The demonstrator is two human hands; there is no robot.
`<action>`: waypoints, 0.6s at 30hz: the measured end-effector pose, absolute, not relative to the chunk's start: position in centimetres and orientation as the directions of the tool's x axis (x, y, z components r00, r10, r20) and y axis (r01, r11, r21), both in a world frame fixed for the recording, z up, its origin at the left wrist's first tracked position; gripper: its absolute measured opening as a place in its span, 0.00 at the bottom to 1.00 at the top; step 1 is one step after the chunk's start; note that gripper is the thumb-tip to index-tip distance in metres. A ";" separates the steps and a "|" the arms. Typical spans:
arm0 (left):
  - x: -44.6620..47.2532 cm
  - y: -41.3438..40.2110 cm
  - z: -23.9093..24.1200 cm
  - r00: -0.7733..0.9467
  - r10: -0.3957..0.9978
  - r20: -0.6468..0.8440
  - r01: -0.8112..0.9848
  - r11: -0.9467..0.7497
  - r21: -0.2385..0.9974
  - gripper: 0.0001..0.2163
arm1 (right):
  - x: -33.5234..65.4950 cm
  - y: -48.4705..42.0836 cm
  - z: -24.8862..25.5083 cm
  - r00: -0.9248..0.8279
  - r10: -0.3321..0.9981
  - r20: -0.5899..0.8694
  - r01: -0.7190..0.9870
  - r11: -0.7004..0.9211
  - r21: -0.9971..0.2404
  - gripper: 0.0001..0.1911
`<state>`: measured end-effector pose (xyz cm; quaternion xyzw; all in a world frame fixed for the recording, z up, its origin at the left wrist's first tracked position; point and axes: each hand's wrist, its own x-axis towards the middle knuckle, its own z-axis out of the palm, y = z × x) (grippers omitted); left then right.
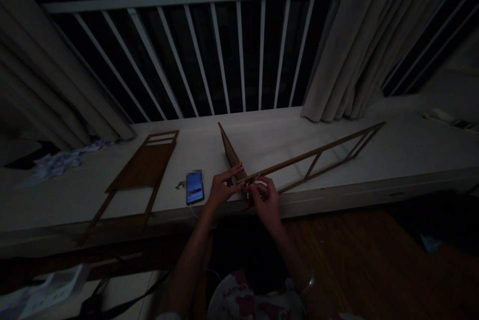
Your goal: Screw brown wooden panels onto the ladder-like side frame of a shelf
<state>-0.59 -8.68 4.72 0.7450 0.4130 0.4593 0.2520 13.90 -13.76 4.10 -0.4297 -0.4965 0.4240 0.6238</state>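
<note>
My left hand (224, 189) is closed around the corner where a brown wooden panel (231, 153) meets a wooden leg frame (310, 154). The panel stands on edge on the white ledge, and the leg frame slants off to the right with crossbars between its rails. At the same joint, my right hand (266, 204) has thumb and fingers pinched together. A thin, pale sliver shows by those fingertips, too small and dim to name. Left of the hands lies a lit phone (195, 190), beside small metal hardware pieces (180, 185).
A similar wooden piece with slats (144, 162) lies on the ledge (262, 133) at left, its legs overhanging the front edge. White railings (239, 55) and curtains (348, 45) stand behind. A cable (193, 211) runs from the phone. A white plastic container (56, 292) sits lower left.
</note>
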 end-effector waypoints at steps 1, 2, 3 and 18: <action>-0.6 -8.7 4.7 0.239 0.847 0.475 0.381 -0.532 0.756 0.20 | 13.9 -13.8 4.1 0.160 0.956 0.246 -0.124 0.267 -0.956 0.15; -0.6 -8.7 4.8 0.242 0.847 0.474 0.381 -0.532 0.757 0.20 | 13.8 -13.8 4.1 0.172 0.955 0.243 -0.140 0.268 -0.953 0.16; -0.6 -8.7 4.8 0.241 0.848 0.472 0.383 -0.530 0.757 0.20 | 13.8 -13.9 4.1 0.180 0.953 0.244 -0.150 0.272 -0.951 0.16; -0.5 -8.8 4.8 0.225 0.846 0.484 0.384 -0.533 0.754 0.19 | 14.8 -13.9 3.7 0.090 0.920 0.381 0.123 0.369 -0.921 0.09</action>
